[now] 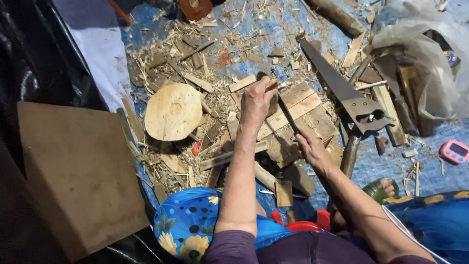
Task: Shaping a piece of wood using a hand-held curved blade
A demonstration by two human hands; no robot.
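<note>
1. The left hand (pixel 256 100) is curled around the top of a small upright piece of wood (pixel 271 87), its grip pinching that piece and standing it on the flat boards below.
2. The right hand (pixel 311 148) is wrapped around the handle end of a dark blade (pixel 288 115), its grip closed tight on it; the blade slants up from that hand toward the piece of wood and meets it just beside the left fingers.
3. The piece of wood stands at the upper left corner of a stack of pale wooden boards (pixel 305 105), which lie on a blue tarp (pixel 278 29) on the floor.
4. A handsaw (pixel 337 85) lies just to the right of the boards, its blade pointing up and left and its handle toward the lower right.
5. A round wooden disc (pixel 173 111) lies to the left of the left hand, well apart from it, among shavings and offcuts.
6. A large square board (pixel 73 176) rests at the far left on black sheeting.
7. A small pink timer (pixel 454 151) sits at the right edge on the tarp.
8. A crumpled clear plastic bag (pixel 425 54) lies in the upper right corner, over some sticks.
9. A foot in a green sandal (pixel 383 188) shows near the right forearm.
</note>
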